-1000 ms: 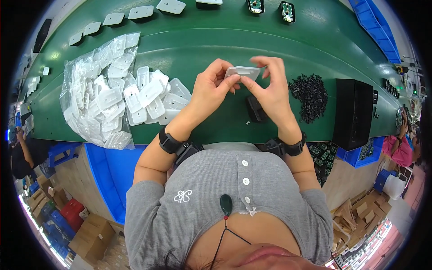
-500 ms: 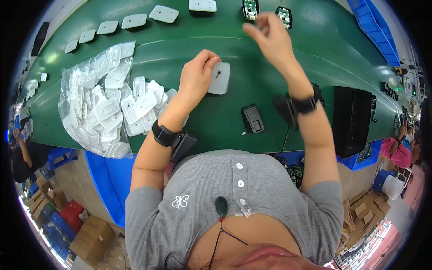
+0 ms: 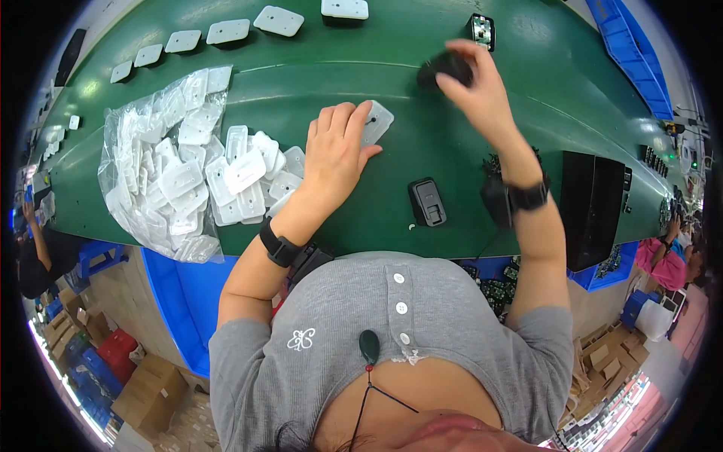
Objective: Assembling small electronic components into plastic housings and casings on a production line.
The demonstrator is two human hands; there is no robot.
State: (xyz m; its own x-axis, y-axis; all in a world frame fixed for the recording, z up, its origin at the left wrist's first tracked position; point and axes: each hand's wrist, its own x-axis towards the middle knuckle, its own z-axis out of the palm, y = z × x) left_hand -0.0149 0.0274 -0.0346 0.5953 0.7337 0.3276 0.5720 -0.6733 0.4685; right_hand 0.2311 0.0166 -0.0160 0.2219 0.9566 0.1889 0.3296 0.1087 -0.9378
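1. Clasping a black case (image 3: 438,71), the right hand (image 3: 476,84) has its thumb on the near side and its fingers curled over the far side, apparently so that one hand can carry it; blur hides the case's detail.
2. Beyond the right hand, just past its fingers, stands another black case with a circuit board (image 3: 483,32) showing on top, face up, perhaps so that its inside stays in sight.
3. The left hand (image 3: 335,154) is palm down, its fingers together over the left edge of a white cover (image 3: 379,123) and its thumb apart; whether it pinches or merely steadies the cover, I cannot tell.
4. Between the hands, nearer the body, a black slotted housing (image 3: 428,202) lies on the green table (image 3: 369,215), seemingly within reach of either.
5. Left of the left hand, loose white covers (image 3: 245,172) spill beside a clear bag (image 3: 120,128) of more, probably kept close for picking up.
6. Beyond them, far from the left hand, white-topped pieces (image 3: 228,32) stand spaced in a row, presumably to keep them apart from the loose pile.
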